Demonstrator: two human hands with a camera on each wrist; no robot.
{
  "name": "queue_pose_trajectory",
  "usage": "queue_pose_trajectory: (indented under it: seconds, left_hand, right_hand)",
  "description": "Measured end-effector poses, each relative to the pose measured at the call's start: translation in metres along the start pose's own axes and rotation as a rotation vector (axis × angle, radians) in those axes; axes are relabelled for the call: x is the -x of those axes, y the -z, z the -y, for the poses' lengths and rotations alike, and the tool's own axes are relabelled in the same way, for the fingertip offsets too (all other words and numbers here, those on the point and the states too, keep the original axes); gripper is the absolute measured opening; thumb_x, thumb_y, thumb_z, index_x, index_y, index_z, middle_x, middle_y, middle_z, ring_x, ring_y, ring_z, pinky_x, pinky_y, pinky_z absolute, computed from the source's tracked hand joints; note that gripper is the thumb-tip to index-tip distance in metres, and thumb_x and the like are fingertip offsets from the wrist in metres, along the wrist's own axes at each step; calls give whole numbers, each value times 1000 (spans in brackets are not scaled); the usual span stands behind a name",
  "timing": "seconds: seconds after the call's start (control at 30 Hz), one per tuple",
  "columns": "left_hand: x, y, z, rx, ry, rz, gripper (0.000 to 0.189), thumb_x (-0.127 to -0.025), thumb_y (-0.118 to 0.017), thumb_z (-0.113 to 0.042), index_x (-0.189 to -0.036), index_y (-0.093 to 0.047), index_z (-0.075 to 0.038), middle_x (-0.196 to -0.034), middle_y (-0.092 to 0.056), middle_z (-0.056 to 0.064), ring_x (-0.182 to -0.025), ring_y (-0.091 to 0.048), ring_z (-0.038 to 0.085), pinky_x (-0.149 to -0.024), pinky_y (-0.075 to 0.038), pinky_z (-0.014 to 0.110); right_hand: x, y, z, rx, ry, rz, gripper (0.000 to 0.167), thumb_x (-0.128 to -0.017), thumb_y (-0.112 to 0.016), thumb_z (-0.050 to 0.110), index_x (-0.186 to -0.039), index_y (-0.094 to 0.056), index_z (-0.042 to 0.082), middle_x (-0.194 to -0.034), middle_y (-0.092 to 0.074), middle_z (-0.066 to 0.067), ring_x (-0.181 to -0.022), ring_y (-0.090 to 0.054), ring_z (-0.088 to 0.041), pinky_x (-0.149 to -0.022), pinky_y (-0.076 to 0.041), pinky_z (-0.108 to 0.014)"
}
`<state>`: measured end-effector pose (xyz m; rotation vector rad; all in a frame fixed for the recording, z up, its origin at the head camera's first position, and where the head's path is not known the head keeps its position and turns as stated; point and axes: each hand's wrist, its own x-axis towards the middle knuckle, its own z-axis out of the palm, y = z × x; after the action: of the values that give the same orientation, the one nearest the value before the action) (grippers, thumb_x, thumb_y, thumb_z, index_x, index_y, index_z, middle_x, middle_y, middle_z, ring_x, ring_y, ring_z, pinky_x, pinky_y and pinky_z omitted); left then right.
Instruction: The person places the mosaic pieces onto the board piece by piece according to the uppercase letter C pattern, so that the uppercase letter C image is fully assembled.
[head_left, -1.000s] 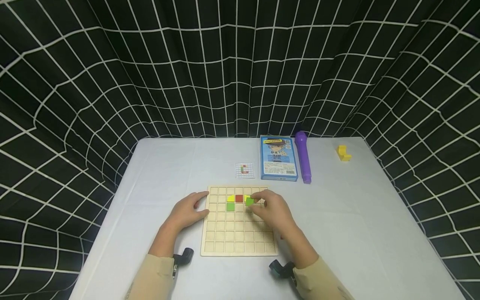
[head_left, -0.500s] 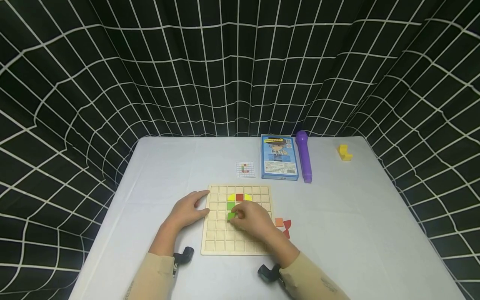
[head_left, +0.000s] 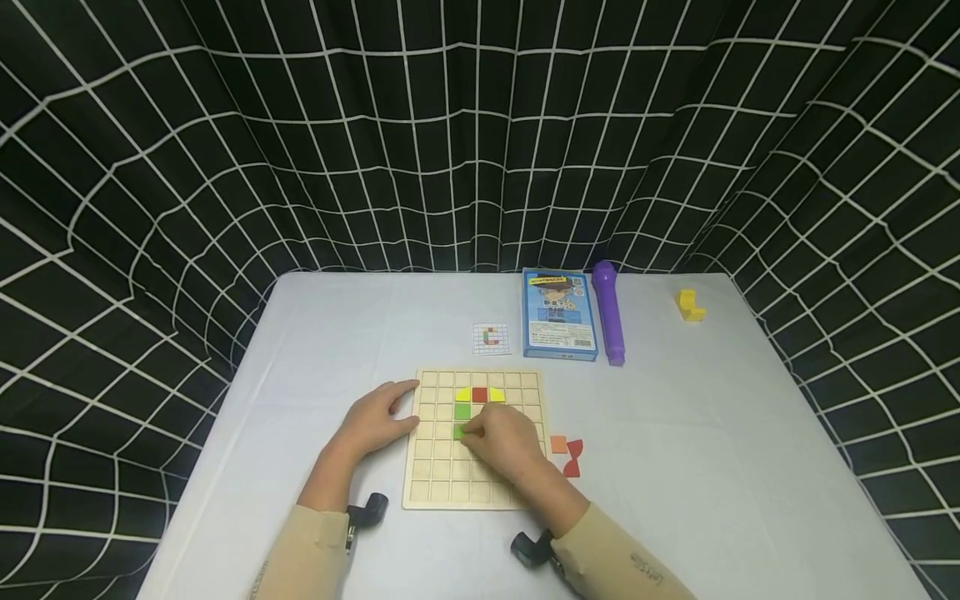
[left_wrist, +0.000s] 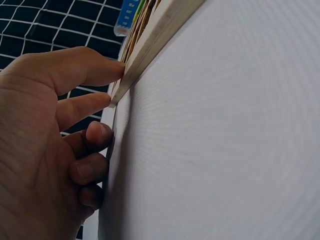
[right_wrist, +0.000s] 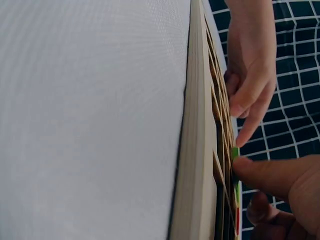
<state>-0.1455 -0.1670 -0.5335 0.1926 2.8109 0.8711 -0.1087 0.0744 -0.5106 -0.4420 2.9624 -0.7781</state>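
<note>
At lower centre, the right hand (head_left: 504, 437) pinches a green tile (head_left: 457, 432). The left hand (head_left: 372, 421), fingers apart, touches the wooden grid board (head_left: 442, 492).

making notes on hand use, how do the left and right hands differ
The left hand touches the left edge of the wooden board; the right hand is over the board, pinching a green tile. The left hand's thumb and index finger are spread apart; the right hand's thumb and fingertips close on the tile. Both are bare, with beige sleeves behind.
</note>
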Motion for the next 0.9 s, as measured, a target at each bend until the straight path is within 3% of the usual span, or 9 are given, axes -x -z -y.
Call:
queue_pose_trajectory:
  seconds: [0.17, 0.5, 0.77, 0.9]
  left_hand:
    - [-1, 0, 0, 3, 6, 7, 69, -87, -77, -36, -150, -55, -20, -86, -53, -4, -81, -50, 16, -76, -44, 40]
    - [0, -1, -1, -1, 8, -4, 69, -87, -78, -36, -149, -55, -21, -86, -54, -3, -82, -50, 16, -79, -45, 42]
    - [1, -1, 0, 6, -9, -11, 68, -87, -78, -35, -149, -55, -19, -84, -52, -3, -82, -50, 17, -76, -42, 40]
    - [1, 0, 0, 6, -9, -8, 69, -87, -78, -36, -149, -55, -19, -85, -53, -2, -82, -50, 17, -76, -42, 40]
  right_hand:
    - [3, 2, 2, 9, 3, -30, 7, -84, -86, 23, -90, -85, 18, -79, -65, 9, -72, -60, -9, -56, -43, -26]
    - [16, 14, 0, -35, 31, 68, 24, -87, -79, 22, -111, -82, 18, -71, -53, 12, -63, -48, -9, -55, -39, -26]
    - [30, 30, -14, -48, 59, 12, 24, -89, -79, 25, -112, -81, 19, -71, -50, 13, -63, -46, -8, -56, -39, -27]
    - [37, 40, -23, -61, 32, -7, 25, -88, -81, 24, -112, -80, 17, -72, -49, 14, -64, -47, -7, -59, -40, -28]
